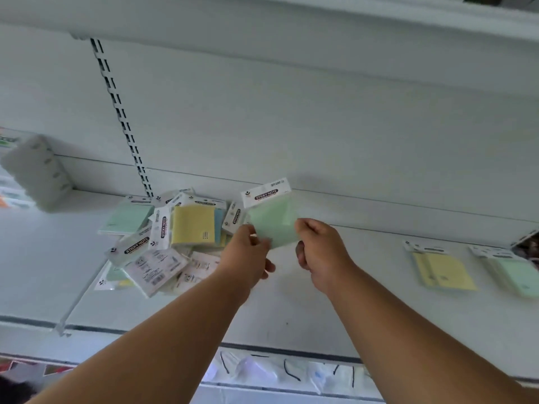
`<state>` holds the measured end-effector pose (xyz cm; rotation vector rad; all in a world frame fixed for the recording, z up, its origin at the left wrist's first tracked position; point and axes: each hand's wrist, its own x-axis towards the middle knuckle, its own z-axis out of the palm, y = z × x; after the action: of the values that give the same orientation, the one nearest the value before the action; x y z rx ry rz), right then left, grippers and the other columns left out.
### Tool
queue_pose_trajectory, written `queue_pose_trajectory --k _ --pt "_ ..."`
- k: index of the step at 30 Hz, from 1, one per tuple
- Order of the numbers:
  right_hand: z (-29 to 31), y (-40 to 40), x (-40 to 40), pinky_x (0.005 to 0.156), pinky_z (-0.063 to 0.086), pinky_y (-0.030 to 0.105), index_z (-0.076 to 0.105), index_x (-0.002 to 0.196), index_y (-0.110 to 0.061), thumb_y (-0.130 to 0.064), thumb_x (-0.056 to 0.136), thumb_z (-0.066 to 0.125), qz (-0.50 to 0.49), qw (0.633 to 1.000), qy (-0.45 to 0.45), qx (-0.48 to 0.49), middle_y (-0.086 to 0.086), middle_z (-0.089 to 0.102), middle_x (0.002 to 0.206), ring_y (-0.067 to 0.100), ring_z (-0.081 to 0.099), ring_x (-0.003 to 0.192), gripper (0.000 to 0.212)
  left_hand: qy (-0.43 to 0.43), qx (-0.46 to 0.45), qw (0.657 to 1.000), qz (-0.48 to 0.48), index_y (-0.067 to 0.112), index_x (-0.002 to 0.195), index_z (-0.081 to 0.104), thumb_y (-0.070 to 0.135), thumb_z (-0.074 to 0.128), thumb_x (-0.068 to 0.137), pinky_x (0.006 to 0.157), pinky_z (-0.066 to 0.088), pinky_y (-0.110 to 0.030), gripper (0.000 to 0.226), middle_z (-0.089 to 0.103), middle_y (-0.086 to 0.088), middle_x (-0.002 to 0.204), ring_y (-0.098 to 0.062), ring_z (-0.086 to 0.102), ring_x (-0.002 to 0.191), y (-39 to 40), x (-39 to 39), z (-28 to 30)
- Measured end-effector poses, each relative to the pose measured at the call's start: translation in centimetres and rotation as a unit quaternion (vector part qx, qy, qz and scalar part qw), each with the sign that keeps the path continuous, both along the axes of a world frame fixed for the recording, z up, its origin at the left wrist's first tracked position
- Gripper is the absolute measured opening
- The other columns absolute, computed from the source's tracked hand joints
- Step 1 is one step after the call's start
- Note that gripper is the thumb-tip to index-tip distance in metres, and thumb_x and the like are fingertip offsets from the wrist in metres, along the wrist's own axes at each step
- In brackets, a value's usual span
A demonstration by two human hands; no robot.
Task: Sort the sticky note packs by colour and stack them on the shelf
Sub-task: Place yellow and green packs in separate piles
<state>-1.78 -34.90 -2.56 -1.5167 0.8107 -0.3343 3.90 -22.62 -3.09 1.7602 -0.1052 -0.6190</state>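
A green sticky note pack (272, 215) with a white header card is held up above the white shelf (335, 287). My left hand (248, 255) pinches its lower left corner and my right hand (318, 252) grips its lower right edge. To the left lies a jumbled pile of sticky note packs (163, 240), green, yellow and blue, some face down showing barcodes. On the right of the shelf lie a stack of yellow packs (443, 269) and, beside it, a stack of green packs (513, 272).
A slotted upright rail (122, 118) runs up the back wall behind the pile. White boxed goods (38, 173) stand at the far left of the shelf. Another shelf (291, 18) hangs overhead. Packaged items (277, 371) hang below the shelf's front edge.
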Motion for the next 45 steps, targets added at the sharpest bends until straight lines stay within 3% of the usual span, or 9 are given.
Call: queue_pose_trajectory --k 6,13,21,24,27,31,37,41,45 --pt "1.2 -5.2 -6.1 0.062 0.043 0.031 0.065 0.071 -0.013 -0.044 0.085 0.064 0.009 0.973 0.086 -0.215 -0.002 0.057 0.060 0.015 0.051 0.059 0.033 -0.046 0.041 0.989 -0.133 0.018 0.097 0.061 0.010 0.055 0.092 0.049 0.043 -0.030 0.011 0.065 -0.005 0.072 -0.016 0.055 0.047 -3.3 -3.7 0.2" --pt "1.6 -16.4 -18.7 0.071 0.049 0.032 0.063 0.084 -0.016 -0.036 0.082 0.071 -0.092 0.963 0.107 -0.229 -0.005 0.062 0.078 0.014 0.057 0.072 0.022 -0.163 0.116 0.943 -0.265 0.026 0.096 0.060 0.027 0.059 0.091 0.053 0.042 -0.025 0.005 0.069 0.002 0.081 -0.015 0.057 0.059 -15.6 -14.2 0.8" --pt "2.1 -32.1 -29.7 0.079 0.054 0.043 0.066 0.092 -0.004 -0.040 0.087 0.064 -0.084 0.929 0.213 -0.290 0.010 0.069 0.089 0.028 0.065 0.084 0.036 -0.210 0.181 0.933 -0.228 0.019 0.088 0.067 0.043 0.062 0.085 0.072 0.055 -0.032 0.024 0.073 0.004 0.086 -0.020 0.066 0.081 -31.5 -25.9 0.8" --pt "2.7 -36.6 -30.7 0.076 0.056 0.044 0.067 0.088 -0.009 -0.042 0.087 0.062 -0.062 0.916 0.241 -0.316 0.009 0.068 0.087 0.027 0.065 0.080 0.034 -0.219 0.204 0.930 -0.213 0.011 0.069 0.066 0.041 0.065 0.083 0.059 0.050 -0.030 0.034 0.069 -0.001 0.068 -0.023 0.065 0.067 -36.0 -27.5 1.3" --pt "2.5 -39.4 -30.1 0.069 0.052 0.036 0.066 0.082 -0.012 -0.044 0.086 0.062 -0.040 0.899 0.272 -0.341 0.005 0.065 0.081 0.025 0.063 0.078 0.032 -0.235 0.246 0.921 -0.189 0.012 0.073 0.063 0.047 0.065 0.082 0.053 0.037 -0.028 0.036 0.063 -0.010 0.067 -0.027 0.060 0.064 -38.5 -27.7 1.0" --pt "0.8 -40.7 -29.6 0.062 0.042 0.031 0.055 0.072 -0.017 -0.049 0.087 0.059 0.035 0.854 0.345 -0.389 0.000 0.054 0.066 0.025 0.060 0.075 0.036 -0.266 0.304 0.897 -0.178 0.018 0.097 0.062 0.047 0.062 0.086 0.067 0.043 -0.030 0.032 0.068 -0.003 0.095 -0.027 0.064 0.093 -39.9 -28.0 -0.4" --pt "0.5 -39.1 -29.5 0.065 0.049 0.036 0.054 0.098 -0.016 -0.037 0.090 0.058 -0.003 0.824 0.320 -0.467 0.006 0.063 0.093 0.029 0.060 0.087 0.023 -0.274 0.270 0.909 -0.162 0.022 0.107 0.063 0.049 0.051 0.093 0.077 0.049 -0.033 0.033 0.067 0.001 0.105 -0.024 0.063 0.098 -38.9 -29.1 -1.8" --pt "0.8 -35.4 -28.3 0.058 0.037 0.028 0.054 0.095 -0.019 -0.034 0.092 0.053 0.004 0.842 0.239 -0.485 0.000 0.060 0.086 0.022 0.056 0.076 0.016 -0.268 0.218 0.928 -0.138 0.030 0.115 0.061 0.042 0.053 0.091 0.080 0.049 -0.028 0.028 0.066 0.011 0.106 -0.016 0.063 0.097 -34.9 -29.2 -1.5" --pt "0.3 -29.5 -24.6 0.063 0.045 0.031 0.056 0.091 -0.024 -0.038 0.089 0.056 0.049 0.874 0.168 -0.452 -0.005 0.064 0.085 0.020 0.059 0.080 0.014 -0.268 0.235 0.930 -0.091 0.030 0.100 0.065 0.035 0.053 0.090 0.074 0.050 -0.028 0.016 0.068 0.011 0.096 -0.015 0.063 0.087 -27.9 -26.5 -1.1"
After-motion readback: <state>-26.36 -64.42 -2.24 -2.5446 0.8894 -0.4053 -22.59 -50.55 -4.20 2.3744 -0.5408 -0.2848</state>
